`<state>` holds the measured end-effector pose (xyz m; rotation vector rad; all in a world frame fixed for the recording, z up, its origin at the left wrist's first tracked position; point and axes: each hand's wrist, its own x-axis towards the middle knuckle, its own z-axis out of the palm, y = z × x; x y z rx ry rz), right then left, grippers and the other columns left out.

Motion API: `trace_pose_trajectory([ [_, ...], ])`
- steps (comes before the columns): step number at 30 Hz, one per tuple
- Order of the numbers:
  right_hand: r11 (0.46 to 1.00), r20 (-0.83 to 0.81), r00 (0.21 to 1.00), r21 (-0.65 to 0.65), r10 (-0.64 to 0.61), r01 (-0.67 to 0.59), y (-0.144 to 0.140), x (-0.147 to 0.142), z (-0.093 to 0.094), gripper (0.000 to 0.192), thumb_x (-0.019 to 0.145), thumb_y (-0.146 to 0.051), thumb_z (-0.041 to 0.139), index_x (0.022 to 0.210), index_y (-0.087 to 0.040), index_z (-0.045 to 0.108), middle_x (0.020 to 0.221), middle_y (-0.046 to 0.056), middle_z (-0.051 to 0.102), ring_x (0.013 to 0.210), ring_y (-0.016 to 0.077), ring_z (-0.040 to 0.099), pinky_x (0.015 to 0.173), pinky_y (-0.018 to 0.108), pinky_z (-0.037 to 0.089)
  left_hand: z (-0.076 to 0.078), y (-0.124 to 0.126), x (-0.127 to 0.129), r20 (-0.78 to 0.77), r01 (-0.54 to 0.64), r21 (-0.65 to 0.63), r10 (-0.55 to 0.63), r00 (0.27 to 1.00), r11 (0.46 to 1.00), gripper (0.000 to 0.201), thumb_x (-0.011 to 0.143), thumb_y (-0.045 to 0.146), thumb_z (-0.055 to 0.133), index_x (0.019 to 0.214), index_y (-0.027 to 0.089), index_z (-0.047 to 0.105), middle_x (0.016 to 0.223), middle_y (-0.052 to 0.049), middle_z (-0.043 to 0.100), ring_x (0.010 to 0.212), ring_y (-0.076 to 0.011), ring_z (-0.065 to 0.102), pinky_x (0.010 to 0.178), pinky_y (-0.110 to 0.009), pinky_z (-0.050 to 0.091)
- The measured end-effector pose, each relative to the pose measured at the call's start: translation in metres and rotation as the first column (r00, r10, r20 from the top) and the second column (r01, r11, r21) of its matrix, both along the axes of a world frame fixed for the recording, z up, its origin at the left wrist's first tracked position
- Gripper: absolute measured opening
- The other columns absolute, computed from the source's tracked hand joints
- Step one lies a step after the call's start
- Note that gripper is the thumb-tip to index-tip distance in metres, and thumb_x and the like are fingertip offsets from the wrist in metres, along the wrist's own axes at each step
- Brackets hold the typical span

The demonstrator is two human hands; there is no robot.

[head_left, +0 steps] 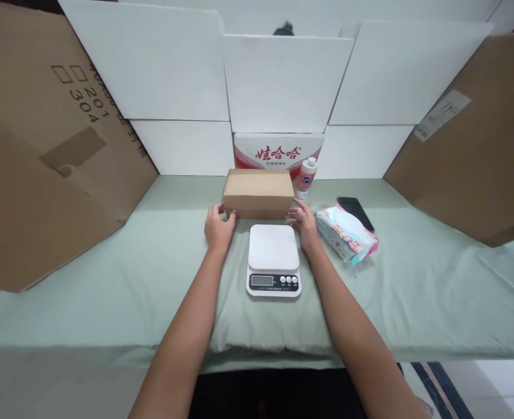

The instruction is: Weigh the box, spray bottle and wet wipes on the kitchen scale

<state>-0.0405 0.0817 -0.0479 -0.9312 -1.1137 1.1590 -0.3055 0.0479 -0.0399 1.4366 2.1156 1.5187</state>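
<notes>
A closed brown cardboard box (259, 195) sits on the green cloth, behind a white digital kitchen scale (273, 249). My left hand (219, 226) grips the lower left end of the box, thumb at its front face and fingers at its side. At the opposite end, my right hand (302, 220) holds the lower right corner with its fingers. Nothing lies on the scale's platform; its display and several round buttons face me. The underside of the box and some fingertips are hidden.
Right of my right hand lie a wipes pack (346, 231) and a dark flat object (356, 212). A pink-labelled bottle (306, 177) stands behind the box, before a red-and-white carton (278, 150). White panels (287, 81) and large cardboard sheets (42, 151) enclose the cloth-covered table (152, 279).
</notes>
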Motion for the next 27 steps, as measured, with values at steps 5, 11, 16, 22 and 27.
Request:
trace_pose_trajectory([
  [5, 0.989, -0.133, 0.982, -0.047, 0.134, -0.141, 0.001, -0.004, 0.0, 0.061, 0.079, -0.059, 0.073, 0.134, -0.035, 0.063, 0.123, 0.005, 0.072, 0.107, 0.0239, 0.075, 0.08, 0.033, 0.061, 0.001, 0.002, -0.001, 0.054, -0.044, -0.02, 0.045, 0.998, 0.999, 0.027, 0.089, 0.03, 0.069, 0.111, 0.024, 0.057, 0.093, -0.004, 0.076, 0.098, -0.0247, 0.073, 0.093, -0.039, 0.055],
  [11, 0.964, -0.268, 0.937, -0.083, 0.223, -0.253, 0.005, -0.003, -0.004, 0.062, 0.077, -0.066, 0.072, 0.131, -0.036, 0.064, 0.14, 0.004, 0.07, 0.135, 0.0292, 0.064, 0.103, 0.045, 0.059, -0.007, 0.007, -0.001, 0.118, 0.141, 0.08, -0.15, 0.982, 0.987, 0.026, 0.091, 0.027, 0.065, 0.114, 0.025, 0.053, 0.117, -0.009, 0.081, 0.112, -0.0226, 0.075, 0.096, -0.038, 0.056],
  [16, 0.945, -0.327, 0.914, -0.136, 0.24, -0.297, 0.005, -0.001, -0.002, 0.056, 0.084, -0.067, 0.065, 0.126, -0.031, 0.069, 0.139, 0.006, 0.071, 0.134, 0.0315, 0.065, 0.108, 0.052, 0.058, -0.016, 0.011, -0.003, 0.056, 0.371, 0.006, -0.371, 0.927, 0.928, 0.033, 0.095, 0.027, 0.058, 0.128, 0.025, 0.057, 0.14, -0.01, 0.073, 0.136, -0.0254, 0.066, 0.112, -0.045, 0.052],
  [22, 0.962, -0.331, 0.927, -0.141, 0.178, -0.235, 0.001, -0.003, 0.001, 0.048, 0.09, -0.061, 0.058, 0.129, -0.034, 0.067, 0.158, 0.001, 0.059, 0.148, 0.0293, 0.054, 0.12, 0.054, 0.048, -0.013, 0.014, -0.001, -0.142, 0.506, -0.267, -0.553, 0.821, 0.82, 0.059, 0.098, 0.03, 0.051, 0.157, 0.022, 0.047, 0.16, -0.011, 0.057, 0.15, -0.0288, 0.053, 0.127, -0.051, 0.039],
  [27, 0.953, -0.26, 0.948, -0.189, 0.184, -0.237, 0.0, -0.009, 0.004, 0.047, 0.093, -0.056, 0.055, 0.133, -0.033, 0.064, 0.153, 0.004, 0.063, 0.153, 0.0256, 0.05, 0.129, 0.053, 0.037, -0.002, 0.009, 0.005, -0.265, 0.45, -0.426, -0.584, 0.767, 0.785, 0.063, 0.102, 0.036, 0.043, 0.163, 0.022, 0.041, 0.169, -0.009, 0.045, 0.157, -0.03, 0.043, 0.13, -0.05, 0.034],
])
